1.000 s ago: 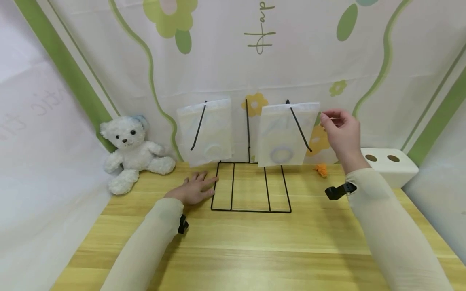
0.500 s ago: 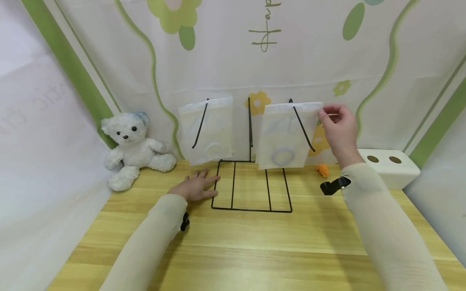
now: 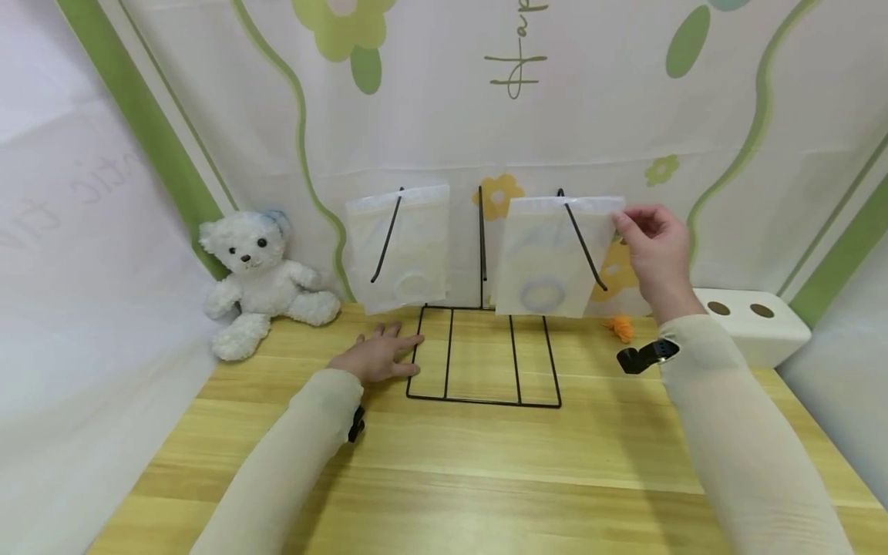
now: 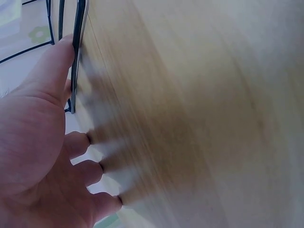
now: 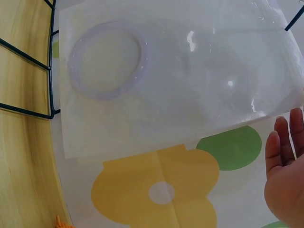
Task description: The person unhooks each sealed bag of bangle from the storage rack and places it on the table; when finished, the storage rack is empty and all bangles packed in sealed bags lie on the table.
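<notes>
A black wire rack (image 3: 479, 402) stands on the table with a translucent zip bag hung on each of its two outer hooks. The right zip bag (image 3: 544, 254) shows a pale lavender ring (image 5: 109, 97) low inside it. My right hand (image 3: 662, 250) pinches this bag's upper right corner between thumb and fingers. In the right wrist view the fingers (image 5: 282, 142) reach the bag's edge, and the thumb is out of frame. The left zip bag (image 3: 398, 247) also holds a faint ring. My left hand (image 3: 375, 356) rests with spread fingers against the rack's left base wire; its thumb (image 4: 54, 64) touches the wire.
A white teddy bear (image 3: 260, 281) sits at the back left. An orange tassel-like object (image 3: 620, 328) and a white box with round holes (image 3: 752, 327) are at the back right. The rack's middle hook (image 3: 482, 239) carries no bag. A printed curtain (image 3: 590, 92) hangs behind.
My right hand has closed in on the right bag's top corner and now pinches it; that bag has shifted slightly on its hook. My left hand stays by the rack's base.
</notes>
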A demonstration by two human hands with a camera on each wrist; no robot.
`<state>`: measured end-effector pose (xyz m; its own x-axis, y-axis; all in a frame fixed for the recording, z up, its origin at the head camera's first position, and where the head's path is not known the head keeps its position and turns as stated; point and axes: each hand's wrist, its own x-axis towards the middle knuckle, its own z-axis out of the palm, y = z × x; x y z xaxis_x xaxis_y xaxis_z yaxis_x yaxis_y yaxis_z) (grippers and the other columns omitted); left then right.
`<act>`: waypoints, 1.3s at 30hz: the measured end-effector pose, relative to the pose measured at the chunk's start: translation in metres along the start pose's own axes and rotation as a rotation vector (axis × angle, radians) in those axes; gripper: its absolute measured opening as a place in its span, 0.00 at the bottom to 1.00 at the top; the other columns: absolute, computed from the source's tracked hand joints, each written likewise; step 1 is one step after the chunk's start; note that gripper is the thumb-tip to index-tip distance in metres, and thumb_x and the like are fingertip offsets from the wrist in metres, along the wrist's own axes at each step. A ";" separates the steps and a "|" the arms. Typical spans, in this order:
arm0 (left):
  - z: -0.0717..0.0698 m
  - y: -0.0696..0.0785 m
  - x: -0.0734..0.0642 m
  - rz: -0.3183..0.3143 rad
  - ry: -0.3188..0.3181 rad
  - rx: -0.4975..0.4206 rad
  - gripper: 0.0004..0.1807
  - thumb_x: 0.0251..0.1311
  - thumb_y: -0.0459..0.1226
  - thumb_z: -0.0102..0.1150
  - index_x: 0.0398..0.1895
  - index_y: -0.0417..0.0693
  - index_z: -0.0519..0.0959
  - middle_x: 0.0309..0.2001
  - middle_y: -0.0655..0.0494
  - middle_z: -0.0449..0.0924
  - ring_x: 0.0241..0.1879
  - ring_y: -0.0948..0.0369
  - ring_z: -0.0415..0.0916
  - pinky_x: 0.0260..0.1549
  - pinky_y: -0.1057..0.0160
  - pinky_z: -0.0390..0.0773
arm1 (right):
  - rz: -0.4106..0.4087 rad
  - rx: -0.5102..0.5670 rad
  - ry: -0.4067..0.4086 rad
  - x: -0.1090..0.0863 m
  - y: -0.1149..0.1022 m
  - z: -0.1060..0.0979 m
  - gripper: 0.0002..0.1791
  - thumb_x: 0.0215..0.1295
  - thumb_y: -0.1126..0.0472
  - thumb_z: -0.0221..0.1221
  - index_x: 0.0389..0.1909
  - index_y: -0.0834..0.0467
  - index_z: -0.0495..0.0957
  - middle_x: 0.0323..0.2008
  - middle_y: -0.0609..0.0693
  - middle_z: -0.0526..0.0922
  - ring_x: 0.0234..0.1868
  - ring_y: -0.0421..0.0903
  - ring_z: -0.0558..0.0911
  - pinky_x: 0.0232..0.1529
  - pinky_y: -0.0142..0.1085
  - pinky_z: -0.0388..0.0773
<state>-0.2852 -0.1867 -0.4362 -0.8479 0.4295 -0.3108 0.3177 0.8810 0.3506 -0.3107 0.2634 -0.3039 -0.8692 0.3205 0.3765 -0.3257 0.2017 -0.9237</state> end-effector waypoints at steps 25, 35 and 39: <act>-0.001 0.001 -0.003 0.022 -0.007 -0.010 0.41 0.78 0.58 0.59 0.88 0.62 0.59 0.88 0.33 0.39 0.85 0.27 0.36 0.75 0.17 0.42 | -0.167 -0.334 -0.199 -0.004 -0.019 -0.025 0.14 0.78 0.49 0.65 0.47 0.57 0.83 0.36 0.31 0.83 0.39 0.39 0.79 0.38 0.20 0.78; 0.001 -0.001 -0.002 0.032 -0.005 0.000 0.41 0.78 0.59 0.58 0.88 0.63 0.58 0.88 0.33 0.38 0.85 0.28 0.35 0.76 0.17 0.42 | -0.215 -0.432 -0.209 -0.005 -0.026 -0.028 0.20 0.78 0.49 0.66 0.52 0.64 0.86 0.32 0.25 0.83 0.34 0.29 0.82 0.36 0.19 0.79; 0.000 -0.001 -0.003 0.034 -0.004 -0.007 0.41 0.78 0.59 0.58 0.88 0.63 0.58 0.88 0.33 0.38 0.85 0.28 0.35 0.75 0.17 0.42 | -0.255 -0.434 -0.194 -0.007 -0.027 -0.026 0.18 0.77 0.53 0.67 0.50 0.65 0.87 0.32 0.23 0.83 0.33 0.27 0.83 0.37 0.17 0.79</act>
<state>-0.2827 -0.1888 -0.4358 -0.8351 0.4596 -0.3023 0.3432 0.8647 0.3667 -0.2856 0.2801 -0.2796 -0.8487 0.0433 0.5271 -0.3873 0.6277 -0.6753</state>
